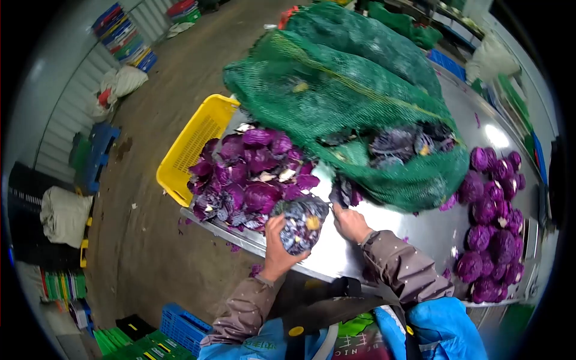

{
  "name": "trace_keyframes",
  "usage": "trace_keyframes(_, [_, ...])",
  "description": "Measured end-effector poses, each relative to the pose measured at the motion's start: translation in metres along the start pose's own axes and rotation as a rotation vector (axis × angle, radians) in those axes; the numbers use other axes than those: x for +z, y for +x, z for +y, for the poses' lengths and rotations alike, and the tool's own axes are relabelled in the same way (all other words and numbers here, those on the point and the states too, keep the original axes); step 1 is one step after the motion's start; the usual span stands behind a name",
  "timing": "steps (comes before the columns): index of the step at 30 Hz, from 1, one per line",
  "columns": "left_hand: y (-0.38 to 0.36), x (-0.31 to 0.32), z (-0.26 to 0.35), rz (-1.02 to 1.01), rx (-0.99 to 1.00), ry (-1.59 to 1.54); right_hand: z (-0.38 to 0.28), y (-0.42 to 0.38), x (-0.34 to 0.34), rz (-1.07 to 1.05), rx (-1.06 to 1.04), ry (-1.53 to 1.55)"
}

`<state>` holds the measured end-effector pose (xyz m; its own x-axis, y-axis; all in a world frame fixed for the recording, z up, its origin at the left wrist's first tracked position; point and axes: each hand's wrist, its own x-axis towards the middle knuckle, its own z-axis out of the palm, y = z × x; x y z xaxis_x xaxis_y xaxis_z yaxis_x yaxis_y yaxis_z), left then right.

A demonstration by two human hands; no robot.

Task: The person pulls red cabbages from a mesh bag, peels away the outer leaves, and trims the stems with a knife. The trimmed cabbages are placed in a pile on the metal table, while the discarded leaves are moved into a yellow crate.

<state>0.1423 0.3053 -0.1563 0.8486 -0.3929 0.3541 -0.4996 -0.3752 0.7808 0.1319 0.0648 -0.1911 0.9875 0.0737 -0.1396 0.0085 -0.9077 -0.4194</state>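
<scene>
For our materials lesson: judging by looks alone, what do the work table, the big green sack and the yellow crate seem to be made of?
Table: probably stainless steel; bare grey, glossy, mirrors a light.
Green sack: woven mesh netting, likely plastic fibre; the cabbages show through it.
Yellow crate: moulded plastic by its look; uniform bright colour, perforated grid walls.

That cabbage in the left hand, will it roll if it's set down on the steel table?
Probably. The cabbage looks round, and the table is smooth and shiny, so it may roll or slide. Its loose, ragged outer leaves could flake off. It looks dense, likely heavy for its size; the left hand cups it from below.
</scene>
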Motion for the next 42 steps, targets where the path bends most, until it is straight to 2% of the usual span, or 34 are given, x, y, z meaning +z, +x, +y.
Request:
trace_keyframes(2, [-0.003, 0.001, -0.008, 0.015, 0.006, -0.01, -0.015, 0.033, 0.004, -0.08, -0.028, 0.088])
trace_keyframes(4, [-0.001, -0.001, -0.006, 0.025, -0.017, 0.012, -0.015, 0.076, 0.018, -0.146, -0.273, 0.267])
trace_keyframes(6, [-0.002, -0.003, -0.008, 0.031, -0.093, -0.011, -0.019, 0.118, 0.027, -0.177, -0.226, 0.501])
trace_keyframes(8, [0.005, -0.01, -0.009, 0.01, -0.115, 0.01, -0.036, 0.172, 0.046, -0.133, -0.326, 0.552])
trace_keyframes(10, [0.017, -0.022, -0.009, -0.037, -0.192, 0.001, -0.085, 0.212, 0.026, -0.201, -0.332, 0.528])
trace_keyframes(12, [0.025, -0.031, -0.021, -0.022, -0.279, -0.067, -0.109, 0.265, 0.037, -0.116, -0.324, 0.411])
trace_keyframes(14, [0.02, -0.033, -0.037, 0.036, -0.295, -0.209, -0.156, 0.248, -0.037, -0.112, -0.183, 0.191])
trace_keyframes(16, [0.017, -0.037, -0.04, 0.029, -0.348, -0.335, -0.138, 0.244, -0.06, -0.253, -0.3, 0.063])
trace_keyframes(17, [0.017, -0.037, -0.037, 0.013, -0.349, -0.335, -0.14, 0.226, -0.083, -0.47, -0.191, 0.032])
trace_keyframes(18, [0.018, -0.036, -0.036, 0.009, -0.345, -0.342, -0.124, 0.214, -0.078, -0.443, -0.277, -0.046])
trace_keyframes(20, [0.018, -0.032, -0.032, 0.012, -0.232, -0.21, -0.111, 0.171, -0.095, -0.409, -0.361, 0.14])
trace_keyframes(21, [0.02, -0.032, -0.029, 0.005, -0.211, -0.187, -0.106, 0.15, -0.102, -0.405, -0.347, 0.261])
trace_keyframes(23, [0.022, -0.037, -0.026, -0.042, -0.224, -0.195, -0.085, 0.111, -0.094, -0.352, -0.266, 0.259])
trace_keyframes(24, [0.021, -0.041, -0.025, -0.082, -0.244, -0.195, -0.075, 0.089, -0.085, -0.255, -0.282, 0.235])
trace_keyframes(26, [0.025, -0.058, -0.029, -0.211, -0.264, -0.225, -0.074, 0.049, -0.079, -0.197, -0.184, 0.267])
trace_keyframes(28, [0.037, -0.085, -0.025, -0.438, -0.308, -0.257, -0.074, 0.026, -0.064, -0.049, -0.226, 0.403])
trace_keyframes(30, [0.042, -0.101, -0.025, -0.352, -0.437, -0.214, -0.089, 0.01, -0.07, -0.054, -0.057, 0.408])
trace_keyframes(31, [0.044, -0.098, -0.032, -0.066, -0.247, 0.093, -0.088, 0.005, -0.065, -0.014, -0.05, 0.412])
trace_keyframes(32, [0.042, -0.094, -0.028, -0.072, -0.241, 0.096, -0.086, 0.0, -0.059, 0.025, -0.043, 0.416])
trace_keyframes(34, [0.041, -0.083, -0.007, 0.355, -0.238, 0.473, -0.084, -0.006, -0.055, 0.036, -0.051, 0.405])
trace_keyframes(35, [0.035, -0.072, 0.002, 0.166, -0.155, 0.387, -0.083, -0.012, -0.054, 0.033, -0.055, 0.391])
trace_keyframes(36, [0.028, -0.055, 0.011, -0.003, -0.169, 0.271, -0.083, -0.016, -0.053, 0.036, -0.043, 0.392])
trace_keyframes(38, [0.015, -0.012, 0.02, 0.009, -0.233, 0.126, -0.084, -0.019, -0.052, 0.017, -0.027, 0.542])
trace_keyframes(42, [0.012, 0.004, 0.022, 0.093, -0.203, 0.209, -0.083, -0.028, -0.045, 0.123, -0.031, 0.476])
